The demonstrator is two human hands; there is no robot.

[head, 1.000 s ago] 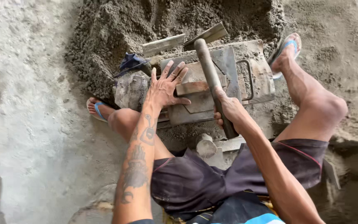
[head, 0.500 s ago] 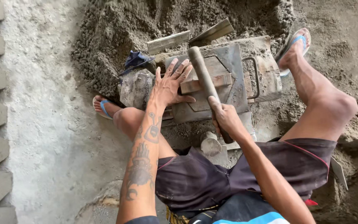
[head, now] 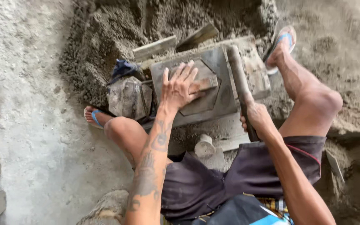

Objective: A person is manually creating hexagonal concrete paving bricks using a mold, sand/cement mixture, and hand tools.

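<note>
Sand heap [head: 105,37] behind, bare floor [head: 34,137] leftward
</note>
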